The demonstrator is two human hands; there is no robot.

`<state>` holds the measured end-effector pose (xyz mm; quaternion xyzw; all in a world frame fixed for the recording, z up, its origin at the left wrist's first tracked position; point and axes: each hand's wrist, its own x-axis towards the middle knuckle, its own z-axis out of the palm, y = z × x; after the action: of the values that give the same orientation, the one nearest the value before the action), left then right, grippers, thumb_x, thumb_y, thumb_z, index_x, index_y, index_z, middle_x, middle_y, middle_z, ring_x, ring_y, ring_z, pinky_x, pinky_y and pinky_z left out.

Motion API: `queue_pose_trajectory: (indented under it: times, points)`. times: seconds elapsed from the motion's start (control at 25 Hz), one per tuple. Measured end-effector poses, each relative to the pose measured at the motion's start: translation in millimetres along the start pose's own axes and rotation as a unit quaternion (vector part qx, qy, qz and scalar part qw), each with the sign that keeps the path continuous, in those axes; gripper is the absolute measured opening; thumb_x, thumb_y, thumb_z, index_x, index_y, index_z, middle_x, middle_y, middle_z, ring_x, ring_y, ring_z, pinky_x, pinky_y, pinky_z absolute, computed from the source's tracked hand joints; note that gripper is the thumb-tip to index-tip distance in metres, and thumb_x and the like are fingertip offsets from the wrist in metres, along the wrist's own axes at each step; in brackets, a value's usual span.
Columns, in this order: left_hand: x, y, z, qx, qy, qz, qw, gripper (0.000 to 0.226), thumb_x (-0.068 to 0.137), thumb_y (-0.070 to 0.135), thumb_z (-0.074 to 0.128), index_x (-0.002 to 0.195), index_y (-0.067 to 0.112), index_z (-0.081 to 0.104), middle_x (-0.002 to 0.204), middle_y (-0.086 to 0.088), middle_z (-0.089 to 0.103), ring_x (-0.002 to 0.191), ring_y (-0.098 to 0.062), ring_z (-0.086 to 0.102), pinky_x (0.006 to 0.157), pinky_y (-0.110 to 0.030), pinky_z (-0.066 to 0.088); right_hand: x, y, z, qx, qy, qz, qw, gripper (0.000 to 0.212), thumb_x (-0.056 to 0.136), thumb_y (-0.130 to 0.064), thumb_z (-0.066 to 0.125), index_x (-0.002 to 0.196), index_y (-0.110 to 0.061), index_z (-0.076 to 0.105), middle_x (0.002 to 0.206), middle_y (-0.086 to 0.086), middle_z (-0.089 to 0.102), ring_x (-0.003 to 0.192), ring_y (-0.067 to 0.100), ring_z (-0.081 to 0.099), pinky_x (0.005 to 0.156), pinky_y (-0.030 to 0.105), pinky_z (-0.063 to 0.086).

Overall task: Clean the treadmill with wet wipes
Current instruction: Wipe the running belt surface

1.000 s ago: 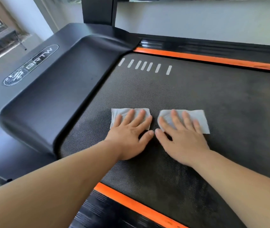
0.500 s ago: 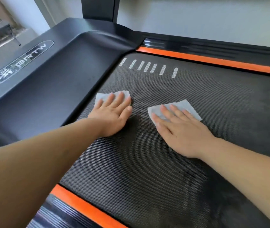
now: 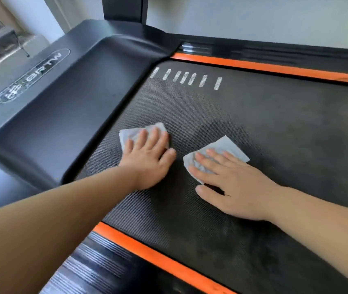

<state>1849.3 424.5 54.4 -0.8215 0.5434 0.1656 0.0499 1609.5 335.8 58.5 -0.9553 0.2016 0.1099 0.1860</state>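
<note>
The treadmill's black textured belt point(image 3: 275, 128) fills the middle of the head view. My left hand point(image 3: 149, 160) lies flat with straight fingers pressing a white wet wipe point(image 3: 129, 133) onto the belt, close to the motor cover. My right hand point(image 3: 230, 183) presses a second wet wipe point(image 3: 227, 146) flat on the belt just to the right. The two hands sit side by side, a small gap apart. Each wipe is partly hidden under the fingers.
The black motor cover point(image 3: 67, 115) with an oval logo rises at the left. Orange side rails run along the far edge point(image 3: 275, 67) and the near edge point(image 3: 169, 262). A black upright post point(image 3: 124, 7) stands at the back. Pale floor and a window lie at the far left.
Both hands slid their wipes forward along the belt toward the motor cover, then drew back and closer together. The wipes have crumpled slightly.
</note>
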Motion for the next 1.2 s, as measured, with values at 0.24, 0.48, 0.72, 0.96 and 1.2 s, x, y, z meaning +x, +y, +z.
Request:
queue_pose_trajectory:
  times: [0.24,0.48,0.72,0.96,1.2]
  points:
    - [-11,-3,-1,0.055,0.0,0.064,0.996,0.07,0.094,0.067,-0.003,0.159,0.041,-0.011,0.169,0.01,-0.017,0.154,-0.017,-0.02,0.125,-0.048,-0.011,-22,41,-8,0.01,0.02,0.152,0.988,0.072,0.09,-0.069,-0.003,0.159,-0.049,0.001,0.17,-0.013,-0.014,0.155,0.011,-0.02,0.126,0.04,-0.011]
    - [5,48,8,0.08,0.016,0.22,0.972,0.081,0.089,0.071,-0.009,0.16,0.034,-0.012,0.169,0.01,-0.014,0.156,-0.019,-0.014,0.125,-0.051,-0.004,-8,35,-5,0.043,0.049,0.267,0.962,0.07,0.093,-0.076,0.0,0.158,-0.051,-0.006,0.169,-0.007,-0.019,0.155,0.022,-0.023,0.124,0.047,-0.015]
    - [43,42,-1,0.075,0.019,0.105,0.992,0.07,0.094,0.067,-0.003,0.159,0.041,-0.01,0.168,0.011,-0.016,0.155,-0.02,-0.019,0.124,-0.055,-0.008,19,46,-16,0.046,0.049,0.157,0.985,0.061,0.097,-0.069,0.003,0.157,-0.056,0.003,0.168,-0.019,-0.013,0.154,0.006,-0.021,0.126,0.041,-0.012]
    - [79,3,-32,0.034,-0.021,0.008,0.999,0.063,0.1,0.061,0.001,0.158,0.042,-0.011,0.168,0.011,-0.02,0.154,-0.018,-0.021,0.124,-0.05,-0.01,57,46,-19,0.031,0.089,0.199,0.975,0.068,0.094,-0.074,-0.001,0.158,-0.053,0.003,0.17,-0.012,-0.013,0.156,0.016,-0.019,0.126,0.045,-0.012]
    - [54,5,-13,0.034,0.014,0.107,0.994,0.068,0.098,0.064,0.002,0.16,0.037,-0.009,0.166,0.013,-0.019,0.153,-0.013,-0.024,0.125,-0.044,-0.013,72,37,-26,0.023,0.07,0.089,0.993,0.067,0.094,-0.07,0.0,0.158,-0.052,0.007,0.169,-0.019,-0.008,0.154,0.005,-0.017,0.127,0.04,-0.008]
